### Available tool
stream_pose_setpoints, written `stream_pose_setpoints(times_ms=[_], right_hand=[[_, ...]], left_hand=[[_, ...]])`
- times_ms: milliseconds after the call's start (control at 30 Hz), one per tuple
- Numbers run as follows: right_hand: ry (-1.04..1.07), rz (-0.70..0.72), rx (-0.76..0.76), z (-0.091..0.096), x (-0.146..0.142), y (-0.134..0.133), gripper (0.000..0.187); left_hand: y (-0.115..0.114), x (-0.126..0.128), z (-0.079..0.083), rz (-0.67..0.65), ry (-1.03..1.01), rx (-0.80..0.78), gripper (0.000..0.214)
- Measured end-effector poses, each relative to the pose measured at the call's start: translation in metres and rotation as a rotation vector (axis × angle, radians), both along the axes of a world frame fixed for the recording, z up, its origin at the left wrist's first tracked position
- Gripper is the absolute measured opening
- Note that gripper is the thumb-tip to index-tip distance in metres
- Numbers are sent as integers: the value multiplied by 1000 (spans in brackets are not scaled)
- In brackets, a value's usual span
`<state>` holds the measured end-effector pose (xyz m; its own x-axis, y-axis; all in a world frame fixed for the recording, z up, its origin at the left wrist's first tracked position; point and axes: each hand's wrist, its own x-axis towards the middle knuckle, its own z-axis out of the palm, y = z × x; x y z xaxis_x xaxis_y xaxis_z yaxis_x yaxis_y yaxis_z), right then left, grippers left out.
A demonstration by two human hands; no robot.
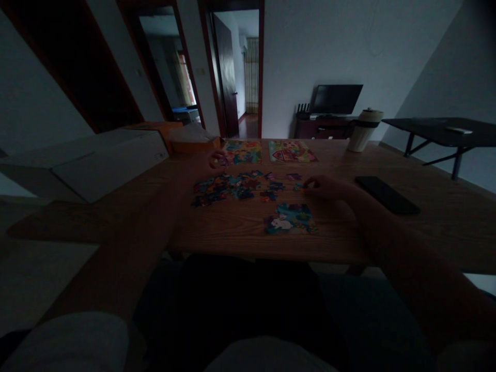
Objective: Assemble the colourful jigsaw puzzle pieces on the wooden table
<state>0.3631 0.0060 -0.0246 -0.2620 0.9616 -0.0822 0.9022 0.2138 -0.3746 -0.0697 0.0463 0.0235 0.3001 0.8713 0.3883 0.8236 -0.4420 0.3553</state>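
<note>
At frame centre, the left hand [207, 161] curls beside a colourful finished cardboard puzzle [242, 152]; the right hand [325, 187] pinches a loose puzzle piece [298, 186] on the wooden table [387, 227].

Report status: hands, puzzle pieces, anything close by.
Left hand at the far puzzle board's edge. Right hand fingertips on loose pieces. Phone beside right wrist; grips unclear, dim.
</note>
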Motion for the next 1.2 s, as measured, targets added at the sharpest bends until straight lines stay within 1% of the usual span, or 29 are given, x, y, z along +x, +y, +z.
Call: stream_pose_setpoints(times_ms=[67, 133, 200, 267, 367, 467, 533, 667, 767, 900, 933, 1067, 1200], right_hand=[[12, -1, 8, -2, 0, 0, 31], [24, 11, 23, -5, 1, 2, 34], [30, 28, 44, -8, 1, 3, 35], [29, 47, 49, -9, 1, 4, 35], [23, 63, 25, -9, 1, 4, 35], [17, 41, 12, -8, 1, 2, 37], [14, 36, 2, -7, 1, 1, 39], [14, 58, -6, -6, 1, -1, 48], [31, 61, -26, -6, 1, -2, 51], [27, 78, -30, -6, 1, -2, 46], [20, 71, -29, -6, 1, -2, 45], [29, 69, -31, -8, 3, -1, 49], [35, 71, -37, -7, 3, -1, 53]], left_hand=[[-3, -7, -9, 40, -68, -25, 53], [-6, -15, -17, 65, -140, -87, 53], [-9, -21, -22, 70, -191, -150, 53], [-13, -22, -21, 84, -221, -186, 52], [-19, -18, -16, 118, -220, -214, 50], [-23, -14, -13, 103, -224, -196, 50], [-23, -14, -13, 97, -217, -199, 51], [-23, -14, -14, 106, -191, -255, 51], [-25, -11, -13, 99, -221, -230, 48], [-29, -5, -13, 66, -331, -45, 49], [-29, -4, -13, 58, -343, -24, 50], [-26, -4, -14, 33, -285, -95, 52], [-26, -6, -15, 128, -247, -110, 52]])
